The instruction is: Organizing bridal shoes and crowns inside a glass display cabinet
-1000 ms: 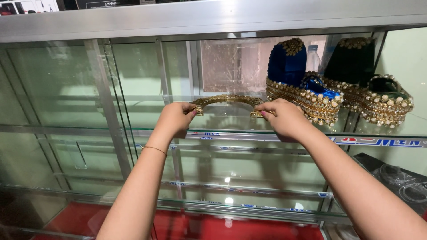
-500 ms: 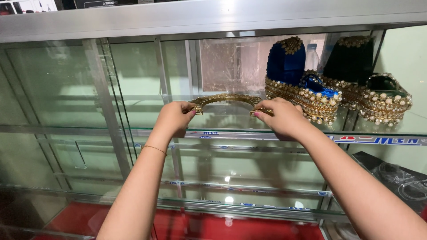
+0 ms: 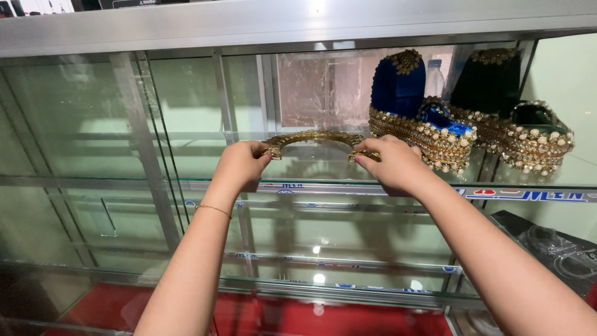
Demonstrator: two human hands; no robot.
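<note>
Fingers of the left hand (image 3: 239, 165) pinch one end of a curved gold ornament (image 3: 316, 138), which arches just above the glass shelf (image 3: 186, 162) inside the display case. Its other end is gripped by the right hand (image 3: 393, 163). Further right stand a blue beaded headpiece (image 3: 413, 109) and a dark green one (image 3: 507, 109).
</note>
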